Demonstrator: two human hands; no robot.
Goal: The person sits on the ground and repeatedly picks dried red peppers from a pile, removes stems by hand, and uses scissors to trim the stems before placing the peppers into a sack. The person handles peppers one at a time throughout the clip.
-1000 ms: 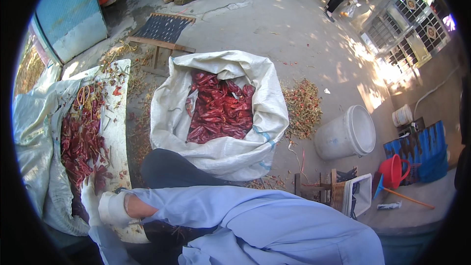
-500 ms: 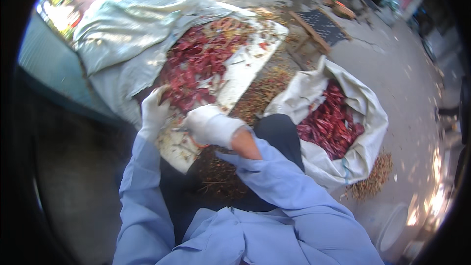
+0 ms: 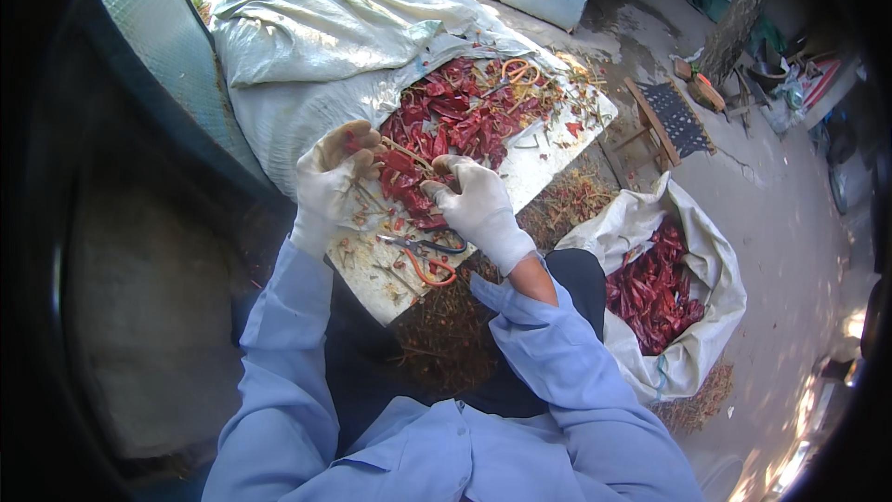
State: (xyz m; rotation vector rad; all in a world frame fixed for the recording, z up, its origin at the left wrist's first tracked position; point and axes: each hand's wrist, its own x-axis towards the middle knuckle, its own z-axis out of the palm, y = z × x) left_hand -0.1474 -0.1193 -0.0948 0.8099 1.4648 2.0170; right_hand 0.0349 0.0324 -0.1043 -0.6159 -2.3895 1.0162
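Observation:
My left hand [image 3: 330, 175], in a stained white glove, is raised over the near left of a white board [image 3: 548, 160]. Its fingers curl inward; whatever lies in them is not clear. A thin pale stem [image 3: 405, 152] spans the gap between my two hands. My right hand [image 3: 478, 211], also gloved, pinches at this stem with thumb and forefinger. Dried red peppers [image 3: 455, 116] are heaped on the board just beyond the hands. Below my right hand lies a pair of scissors [image 3: 430, 271] with one orange and one dark handle loop.
Orange-handled scissors [image 3: 522, 72] lie beyond the heap. A pale cloth sack [image 3: 307, 33] covers the board's far left. An open white sack [image 3: 701, 339] of dried peppers stands at my right knee. Stem scraps [image 3: 446, 339] litter the ground; a low stool [image 3: 671, 121] stands beyond.
The view has swung, shifting the scene rightward. My hands have come up, the right one now pinching near the stem. The scissors, mostly covered by that hand earlier, now show fully.

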